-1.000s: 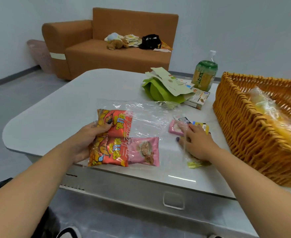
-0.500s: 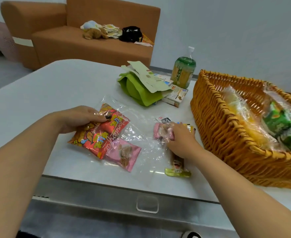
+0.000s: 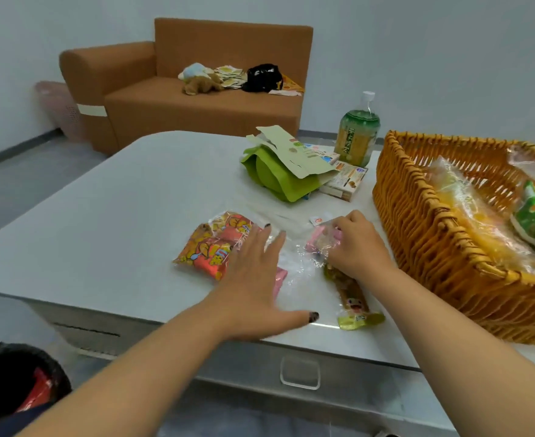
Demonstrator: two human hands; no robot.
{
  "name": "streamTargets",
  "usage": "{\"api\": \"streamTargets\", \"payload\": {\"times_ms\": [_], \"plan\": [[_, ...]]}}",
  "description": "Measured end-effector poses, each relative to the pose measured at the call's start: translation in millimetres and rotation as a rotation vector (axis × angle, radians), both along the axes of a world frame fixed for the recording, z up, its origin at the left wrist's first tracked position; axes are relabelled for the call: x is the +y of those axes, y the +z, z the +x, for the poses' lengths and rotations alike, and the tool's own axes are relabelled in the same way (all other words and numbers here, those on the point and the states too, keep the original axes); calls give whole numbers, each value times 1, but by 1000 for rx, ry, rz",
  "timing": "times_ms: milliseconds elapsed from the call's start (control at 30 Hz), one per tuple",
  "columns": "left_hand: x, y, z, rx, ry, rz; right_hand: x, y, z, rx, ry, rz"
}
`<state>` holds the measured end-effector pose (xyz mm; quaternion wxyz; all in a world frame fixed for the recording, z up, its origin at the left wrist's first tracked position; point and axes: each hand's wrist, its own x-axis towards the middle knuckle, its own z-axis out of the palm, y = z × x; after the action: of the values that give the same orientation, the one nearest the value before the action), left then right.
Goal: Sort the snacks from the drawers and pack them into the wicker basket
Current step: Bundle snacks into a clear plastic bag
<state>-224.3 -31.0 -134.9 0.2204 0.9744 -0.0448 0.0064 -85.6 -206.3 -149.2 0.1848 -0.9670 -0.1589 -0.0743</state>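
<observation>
Beside the wicker basket (image 3: 424, 234), right hand (image 3: 359, 247) pinches a pink snack (image 3: 318, 244); left hand (image 3: 253, 279) spread.

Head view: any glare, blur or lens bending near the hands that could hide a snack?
Head view: the clear plastic bag glints between the left hand and right hand, washing out what lies under it; a bright streak sits on the table edge; the wicker basket bows with wide-angle distortion.

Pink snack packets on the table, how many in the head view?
2. One small pink snack packet is pinched by the right hand near the orange wicker basket; the other pink packet lies mostly under the flat left hand. More may be hidden.
</observation>
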Motion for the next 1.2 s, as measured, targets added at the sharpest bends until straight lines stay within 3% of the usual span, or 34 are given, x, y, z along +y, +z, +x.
{"api": "streamTargets", "payload": {"times_ms": [100, 300, 567, 700, 900, 1200], "plan": [[-28, -24, -10, -93, 39, 134, 3, 6, -7, -20, -26, 90], [-37, -47, -6, -259, 125, 116, 20, 10, -32, 105, -124, 386], [10, -31, -41, -247, 116, 55, 29, -2, -95, 358, -217, 636], [44, -42, -55, -303, 116, 208, 48, -22, -122, 161, -73, 494], [37, -53, -71, -356, 218, 6, 53, -27, -152, 174, 93, 221], [28, -60, -65, -416, 221, -121, 73, -26, -182, -62, 31, 593]]}}
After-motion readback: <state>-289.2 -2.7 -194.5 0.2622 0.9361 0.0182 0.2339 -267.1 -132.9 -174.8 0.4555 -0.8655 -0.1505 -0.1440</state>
